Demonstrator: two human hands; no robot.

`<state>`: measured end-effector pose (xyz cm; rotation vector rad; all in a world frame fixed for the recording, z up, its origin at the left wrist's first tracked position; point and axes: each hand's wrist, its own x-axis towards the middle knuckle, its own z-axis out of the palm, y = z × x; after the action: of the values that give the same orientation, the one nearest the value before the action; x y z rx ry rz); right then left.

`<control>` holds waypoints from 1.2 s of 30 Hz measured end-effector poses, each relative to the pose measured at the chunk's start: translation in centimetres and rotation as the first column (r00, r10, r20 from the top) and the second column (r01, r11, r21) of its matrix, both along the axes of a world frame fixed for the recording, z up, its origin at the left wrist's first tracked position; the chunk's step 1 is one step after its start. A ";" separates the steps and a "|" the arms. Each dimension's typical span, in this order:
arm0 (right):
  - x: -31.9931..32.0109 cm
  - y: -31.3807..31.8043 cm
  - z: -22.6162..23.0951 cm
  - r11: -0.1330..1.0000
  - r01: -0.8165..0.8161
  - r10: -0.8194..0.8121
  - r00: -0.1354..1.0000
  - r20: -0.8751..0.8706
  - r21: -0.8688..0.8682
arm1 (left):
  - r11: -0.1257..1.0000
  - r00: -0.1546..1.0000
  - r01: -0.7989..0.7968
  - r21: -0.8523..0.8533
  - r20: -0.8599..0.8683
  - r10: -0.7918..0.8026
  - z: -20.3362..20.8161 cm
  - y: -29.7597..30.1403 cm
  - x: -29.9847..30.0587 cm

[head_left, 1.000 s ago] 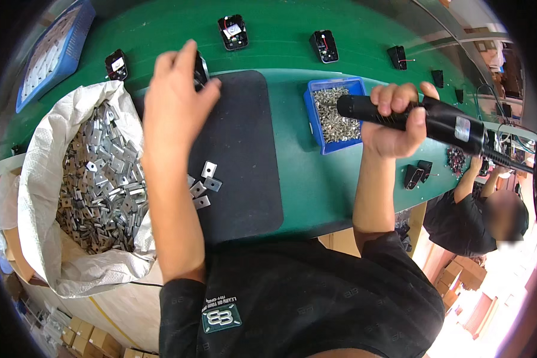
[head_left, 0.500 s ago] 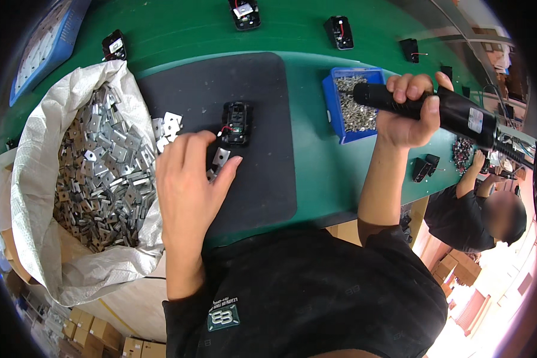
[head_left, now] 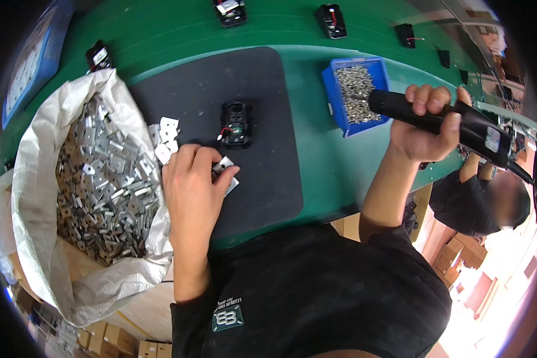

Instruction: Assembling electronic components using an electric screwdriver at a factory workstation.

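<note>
Left grip (head_left: 191,182) at metal plate (head_left: 225,163), black housing (head_left: 237,123) on dark mat (head_left: 265,185), right grip (head_left: 426,136) around corded black tool (head_left: 397,105)

Operator: Where is clearance for the left hand (head_left: 191,184)?
Instructor: You have bare black mat (head_left: 264,185) to its right. The sack (head_left: 33,200) blocks its left side; the black housing (head_left: 237,124) and loose metal plates (head_left: 169,130) obstruct forward travel.
Operator: And the right hand (head_left: 425,136)?
Instructor: You have bare green worktop (head_left: 325,170) leftward, nearer you than the blue bin (head_left: 335,98).
</note>
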<state>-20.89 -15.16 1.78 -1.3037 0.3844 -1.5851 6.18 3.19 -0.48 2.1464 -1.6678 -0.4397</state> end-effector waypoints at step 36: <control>-3.5 2.7 1.4 0.970 -0.233 0.240 0.966 0.098 -0.075 | 0.980 0.992 0.124 -0.157 0.017 -0.123 1.2 -6.6 0.5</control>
<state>-24.36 -12.48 3.15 -1.2560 0.1074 -1.4665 6.72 -3.41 0.69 1.9414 -1.7836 -0.3229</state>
